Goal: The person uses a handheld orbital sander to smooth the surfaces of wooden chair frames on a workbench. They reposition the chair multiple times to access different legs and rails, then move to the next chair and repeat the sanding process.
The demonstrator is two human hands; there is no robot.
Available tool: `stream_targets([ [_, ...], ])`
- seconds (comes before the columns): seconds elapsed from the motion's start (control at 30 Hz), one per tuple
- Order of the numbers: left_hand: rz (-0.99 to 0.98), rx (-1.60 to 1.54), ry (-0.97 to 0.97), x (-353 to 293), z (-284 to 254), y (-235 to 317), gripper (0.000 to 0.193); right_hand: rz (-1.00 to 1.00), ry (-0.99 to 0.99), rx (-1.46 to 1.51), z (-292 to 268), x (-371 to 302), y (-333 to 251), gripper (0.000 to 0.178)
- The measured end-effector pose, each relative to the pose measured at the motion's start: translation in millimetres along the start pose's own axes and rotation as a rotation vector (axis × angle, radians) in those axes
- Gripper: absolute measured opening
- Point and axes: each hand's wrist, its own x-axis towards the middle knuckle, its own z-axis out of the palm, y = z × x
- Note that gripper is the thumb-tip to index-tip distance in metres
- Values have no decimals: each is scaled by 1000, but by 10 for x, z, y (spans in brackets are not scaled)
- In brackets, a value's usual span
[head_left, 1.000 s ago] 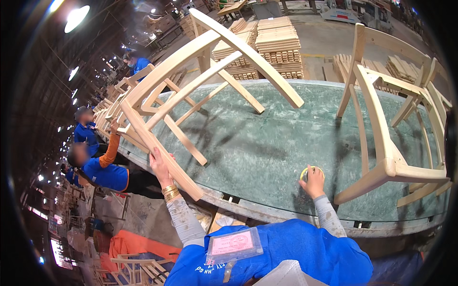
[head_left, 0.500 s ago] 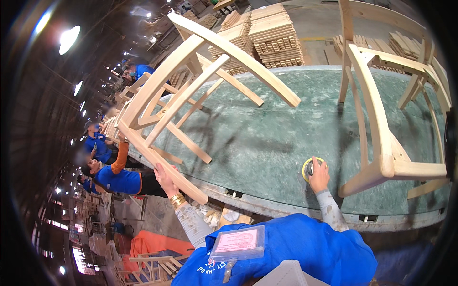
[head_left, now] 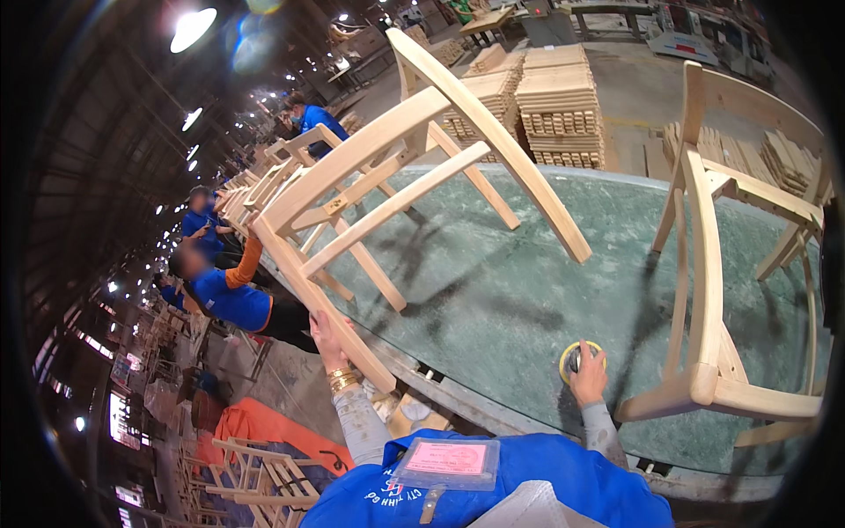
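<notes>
A pale wooden chair frame [head_left: 352, 157] rests tilted on the green-topped table at the left. My left hand [head_left: 327, 339] is closed round the lower part of its near wooden leg, with gold bangles at the wrist. On the tabletop, my right hand [head_left: 590, 378] has its fingers bent over a small round thing [head_left: 566, 361] with a yellow rim and a dark middle. The hand hides part of it, so its exact kind does not show. A second wooden chair frame [head_left: 704, 290] stands to the right of that hand.
The green table [head_left: 493, 299] has a pale metal edge. Behind it rise stacks of wooden slats [head_left: 559, 97]. A co-worker in blue with orange sleeves [head_left: 233, 295] is at the left, with others farther back. More chair frames [head_left: 264, 475] and an orange sheet [head_left: 273, 431] lie lower left.
The whole view has shifted, so the table and chairs sit farther right and lower in the picture. Both hands keep their holds on the chair frame and the round thing.
</notes>
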Motion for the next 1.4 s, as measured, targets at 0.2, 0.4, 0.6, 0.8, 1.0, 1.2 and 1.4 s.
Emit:
stream_targets([
  [0.2,19,32,3,-149,-59,-53,42,-105,79,317,-476,141,-398,72],
  [0.4,-5,27,-12,-169,-99,-98,44,-343,356,641,-1126,589,-1083,66],
  [0.6,-43,-38,40,-247,-152,-144,44,-523,538,736,-1485,1302,-1668,61],
  [0.8,-24,8,55,-353,-139,-235,40,-535,539,577,-1515,1617,-1624,63],
  [1.0,-35,-66,-31,-342,-299,-320,46,-469,537,546,-1586,1570,-1655,63],
  [1.2,-65,-101,-21,-307,-312,-310,49,-479,570,543,-1478,1580,-1507,64],
  [1.4,-31,-33,29,-315,-212,-257,40,-474,581,517,-1558,1632,-1772,63],
])
